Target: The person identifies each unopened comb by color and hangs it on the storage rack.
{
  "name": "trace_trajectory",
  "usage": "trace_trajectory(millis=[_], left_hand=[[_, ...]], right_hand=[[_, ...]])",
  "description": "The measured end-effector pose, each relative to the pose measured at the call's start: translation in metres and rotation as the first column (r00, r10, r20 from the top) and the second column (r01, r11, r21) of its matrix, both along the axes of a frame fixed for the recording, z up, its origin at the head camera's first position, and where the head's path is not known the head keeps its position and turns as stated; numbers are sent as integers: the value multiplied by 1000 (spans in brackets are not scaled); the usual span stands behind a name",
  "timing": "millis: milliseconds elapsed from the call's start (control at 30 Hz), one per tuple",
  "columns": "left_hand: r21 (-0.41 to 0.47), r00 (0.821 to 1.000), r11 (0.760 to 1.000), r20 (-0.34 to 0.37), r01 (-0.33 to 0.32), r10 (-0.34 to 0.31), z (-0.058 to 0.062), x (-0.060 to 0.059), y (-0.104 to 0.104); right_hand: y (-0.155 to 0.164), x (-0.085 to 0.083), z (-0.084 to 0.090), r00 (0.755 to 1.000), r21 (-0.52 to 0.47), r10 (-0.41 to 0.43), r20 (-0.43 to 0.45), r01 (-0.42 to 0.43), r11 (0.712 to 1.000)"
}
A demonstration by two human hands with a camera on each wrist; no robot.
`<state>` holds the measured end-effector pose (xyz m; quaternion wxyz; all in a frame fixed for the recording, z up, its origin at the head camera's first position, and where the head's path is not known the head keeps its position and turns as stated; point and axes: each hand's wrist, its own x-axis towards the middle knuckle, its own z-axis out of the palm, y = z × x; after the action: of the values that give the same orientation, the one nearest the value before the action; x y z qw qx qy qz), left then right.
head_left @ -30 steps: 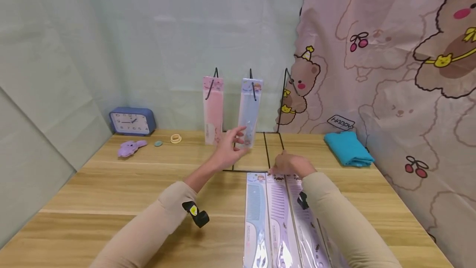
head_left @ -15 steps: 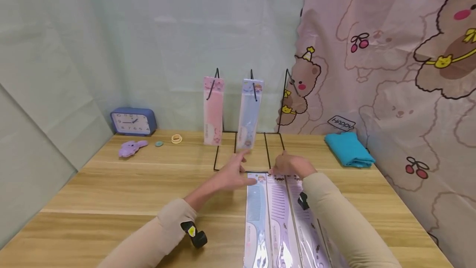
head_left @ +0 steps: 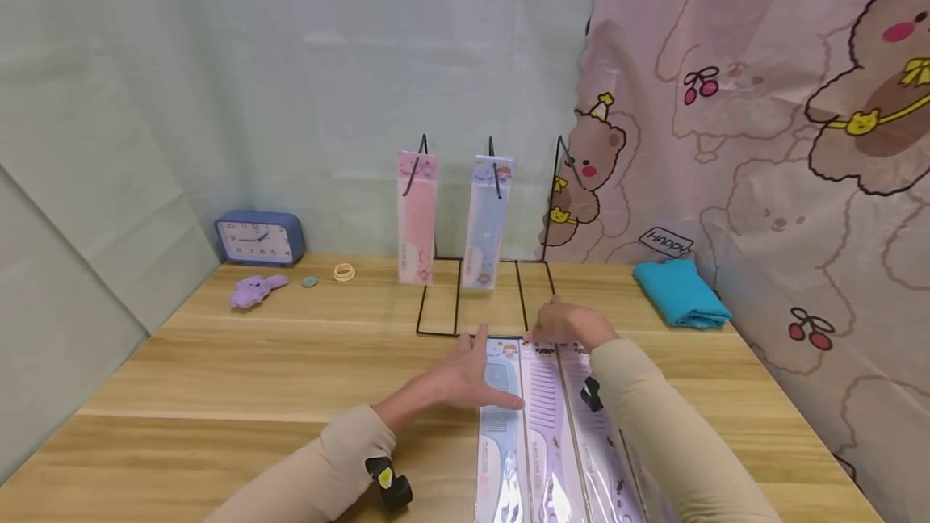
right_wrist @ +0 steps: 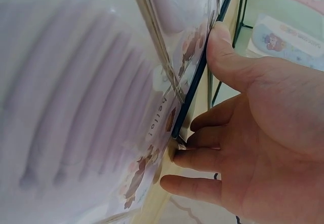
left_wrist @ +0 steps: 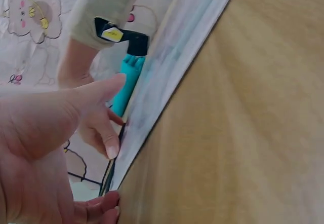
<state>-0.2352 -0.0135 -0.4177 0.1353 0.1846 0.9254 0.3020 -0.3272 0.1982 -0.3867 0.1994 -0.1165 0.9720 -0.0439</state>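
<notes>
What worries me most from my seat is the wire rack (head_left: 520, 289): it looks light, and pushing on its front bar could shift or tip it, setting the hanging pink pack (head_left: 417, 216) and hanging blue pack (head_left: 487, 220) swinging on their hooks. The purple packs (head_left: 542, 406) lie flat in a row with the blue comb pack (head_left: 497, 434) at its left end, their far ends at that bar; the sleeve hides part of the row. Their plastic looks slick, so a sideways nudge might skew the lot. My right hand (head_left: 570, 321) is at the far ends of the purple packs, thumb and bent fingers apart, touching the bar and pack edge but closed round nothing that I can see. My left hand (head_left: 461, 378) is spread, thumb held away from the fingers, fingertips at the far left corner of the blue comb pack; too hard a press there could lift or buckle it.

Behind hang a pale curtain (head_left: 363, 47) and a bear-print sheet (head_left: 748, 31). The wood-grain desk (head_left: 254, 378) also carries a folded blue cloth (head_left: 679, 293), a clock (head_left: 260, 237), a purple toy (head_left: 254, 291), a ring (head_left: 344, 271) and a small green disc (head_left: 309, 281)
</notes>
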Motion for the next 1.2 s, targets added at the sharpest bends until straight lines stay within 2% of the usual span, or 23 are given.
trace_trajectory(millis=[133,233,367,500,600,833,933,1067,1200], left_hand=[[-20,997,999,-75,-24,23,-5,0,6],[-113,989,993,-146,-42,25,-7,0,9],[-261,980,964,-197,-47,-6,-5,2,11],[-307,986,952,-164,-23,-29,4,5,7],[-289,993,957,-111,1,-35,11,7,5],[-148,999,989,15,-30,32,18,9,0],[-162,999,986,-17,-34,32,16,9,-3],[-237,995,970,-99,-46,23,15,6,-6],[-268,996,963,-94,-29,3,16,5,-4]], right_hand=[[-1,0,-1,1000,19,0,-10,0,1000],[-2,0,-2,1000,35,4,-17,-4,999],[-2,1,-1,1000,36,16,-18,-15,999],[-2,2,1,1000,26,25,-15,-24,999],[-3,3,2,1000,14,19,-12,-18,1000],[-2,4,2,1000,-29,-19,-11,18,999],[-1,4,1,1000,-32,-26,-10,25,999],[-1,5,1,999,-33,-42,-6,42,999],[0,5,2,999,-32,-39,-4,39,999]])
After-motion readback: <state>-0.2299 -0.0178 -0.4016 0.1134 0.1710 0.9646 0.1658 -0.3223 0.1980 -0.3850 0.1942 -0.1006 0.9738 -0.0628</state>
